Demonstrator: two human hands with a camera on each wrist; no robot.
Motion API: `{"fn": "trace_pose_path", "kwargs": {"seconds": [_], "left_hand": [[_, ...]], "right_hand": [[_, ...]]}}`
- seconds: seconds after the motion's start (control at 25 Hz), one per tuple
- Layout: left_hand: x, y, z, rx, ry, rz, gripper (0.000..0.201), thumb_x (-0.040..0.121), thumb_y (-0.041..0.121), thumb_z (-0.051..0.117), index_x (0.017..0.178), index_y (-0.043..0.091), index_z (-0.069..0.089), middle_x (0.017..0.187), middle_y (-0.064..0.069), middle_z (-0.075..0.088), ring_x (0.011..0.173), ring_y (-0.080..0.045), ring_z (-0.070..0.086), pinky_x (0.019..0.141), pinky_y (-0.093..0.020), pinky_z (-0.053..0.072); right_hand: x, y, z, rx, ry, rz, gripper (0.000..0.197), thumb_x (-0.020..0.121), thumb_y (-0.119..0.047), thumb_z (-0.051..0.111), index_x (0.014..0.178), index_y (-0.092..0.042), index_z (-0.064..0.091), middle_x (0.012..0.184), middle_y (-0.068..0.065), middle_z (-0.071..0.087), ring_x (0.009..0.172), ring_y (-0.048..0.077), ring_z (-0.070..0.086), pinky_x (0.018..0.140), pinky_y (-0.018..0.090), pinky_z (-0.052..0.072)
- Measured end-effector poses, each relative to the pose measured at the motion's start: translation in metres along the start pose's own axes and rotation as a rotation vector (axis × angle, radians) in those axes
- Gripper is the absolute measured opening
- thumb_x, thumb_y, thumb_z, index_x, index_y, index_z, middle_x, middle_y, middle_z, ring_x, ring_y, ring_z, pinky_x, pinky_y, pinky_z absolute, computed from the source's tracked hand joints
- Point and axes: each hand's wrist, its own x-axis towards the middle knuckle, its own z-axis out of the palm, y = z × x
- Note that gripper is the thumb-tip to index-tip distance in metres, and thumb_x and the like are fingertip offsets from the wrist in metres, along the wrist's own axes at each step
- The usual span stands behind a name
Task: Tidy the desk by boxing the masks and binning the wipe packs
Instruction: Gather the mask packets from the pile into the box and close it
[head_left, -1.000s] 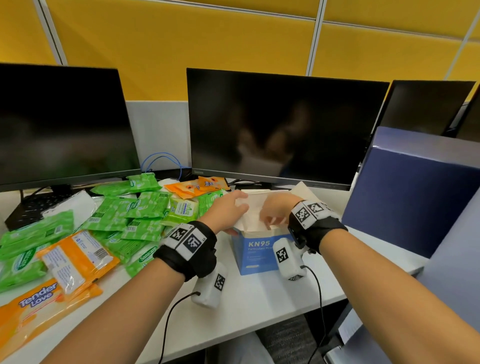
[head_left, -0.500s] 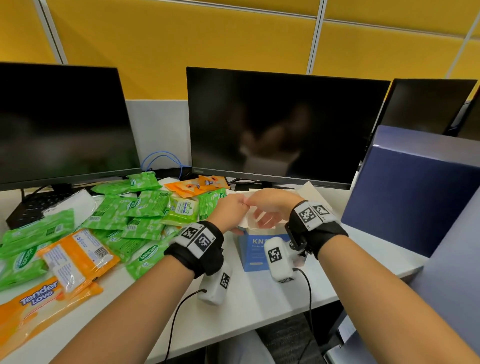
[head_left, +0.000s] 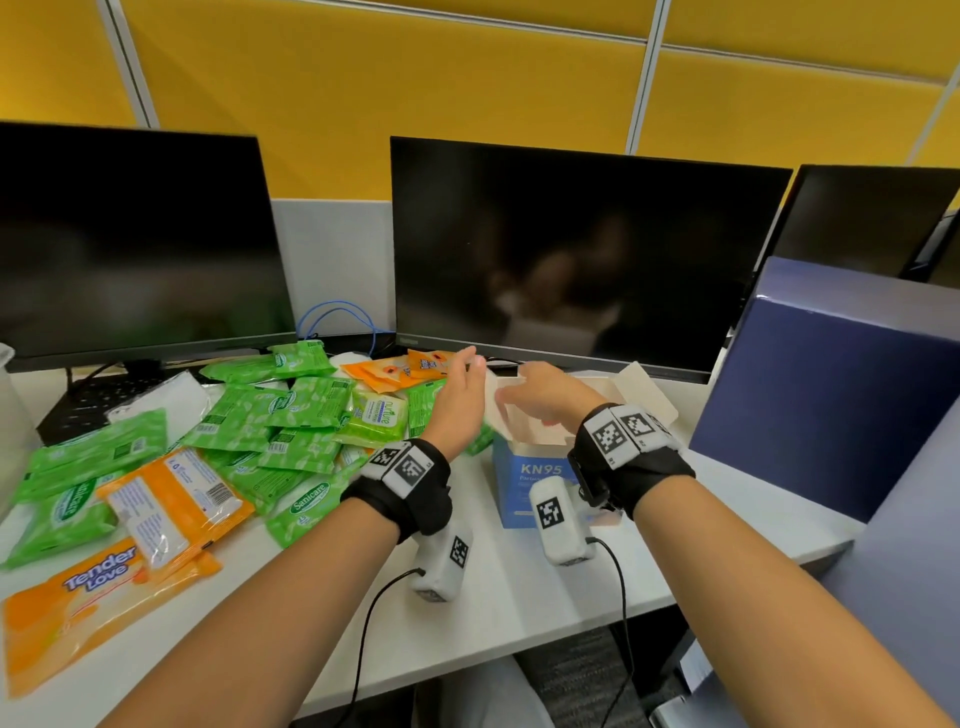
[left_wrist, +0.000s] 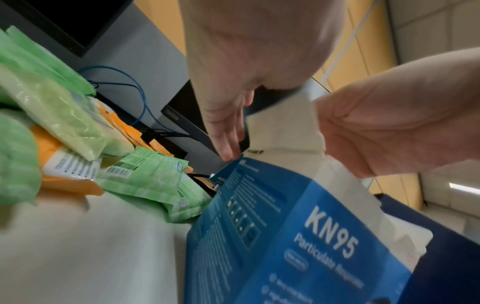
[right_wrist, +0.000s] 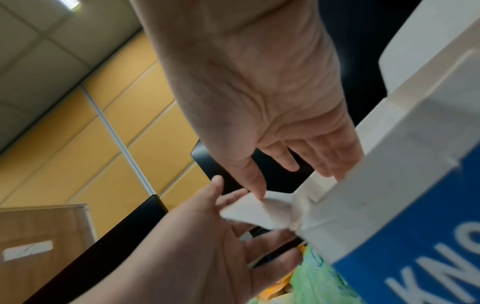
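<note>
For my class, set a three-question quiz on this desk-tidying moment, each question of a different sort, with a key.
1. True or false: the KN95 box has its top flaps open.
2. Multiple choice: the pile of green and orange wipe packs lies A) to the left of the box, B) inside the box, C) on the floor.
3. Fill in: the left hand and the right hand are both at the box's ____.

Key: 1 true; 2 A; 3 top (its white flaps).
</note>
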Motion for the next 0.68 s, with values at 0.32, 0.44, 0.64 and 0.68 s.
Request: {"fn": "trace_pose_path", "kwargs": {"seconds": [0.32, 0.44, 0.64, 0.68], "left_hand": [[0.018, -0.057, -0.105, 0.477, 0.209, -0.091, 0.033, 0.091, 0.013, 0.053, 0.122, 0.005, 0.062, 0.130, -0.013, 0.059, 0.121, -0.029, 0.053, 0.098, -0.033, 0.040], [0.018, -0.093, -0.158, 0.677, 0.301, -0.228, 0.040, 0.085, 0.021, 0.062, 0.122, 0.009, 0.062, 0.136, -0.016, 0.053, 0.131, -0.031, 0.042, 0.108, -0.039, 0.035], [0.012, -0.116, -0.208, 0.839, 0.314, -0.426, 0.069, 0.081, 0.044, 0.066, 0.142, 0.027, 0.040, 0.158, -0.016, 0.014, 0.147, -0.036, 0.006, 0.118, -0.050, 0.014], [0.013, -0.117, -0.213, 0.861, 0.306, -0.441, 0.077, 0.079, 0.053, 0.065, 0.145, 0.028, 0.035, 0.159, -0.016, 0.012, 0.147, -0.036, 0.006, 0.117, -0.050, 0.014]], "right_hand": [[0.004, -0.081, 0.052, 0.206, 0.264, -0.562, 0.028, 0.087, -0.013, 0.054, 0.112, -0.017, 0.067, 0.107, 0.005, 0.067, 0.099, 0.019, 0.063, 0.090, 0.031, 0.049], [0.027, -0.089, 0.100, 0.228, -0.054, -0.344, 0.033, 0.089, -0.014, 0.055, 0.118, -0.001, 0.060, 0.110, 0.016, 0.064, 0.092, 0.027, 0.060, 0.079, 0.037, 0.048], [0.083, -0.068, 0.151, 0.257, -0.125, 0.037, 0.054, 0.088, -0.028, 0.062, 0.130, 0.001, 0.045, 0.119, 0.014, 0.057, 0.111, 0.028, 0.057, 0.075, 0.030, 0.040], [0.092, -0.066, 0.154, 0.313, -0.096, 0.076, 0.065, 0.086, -0.032, 0.065, 0.134, 0.005, 0.041, 0.120, 0.013, 0.055, 0.112, 0.027, 0.056, 0.076, 0.030, 0.042]]}}
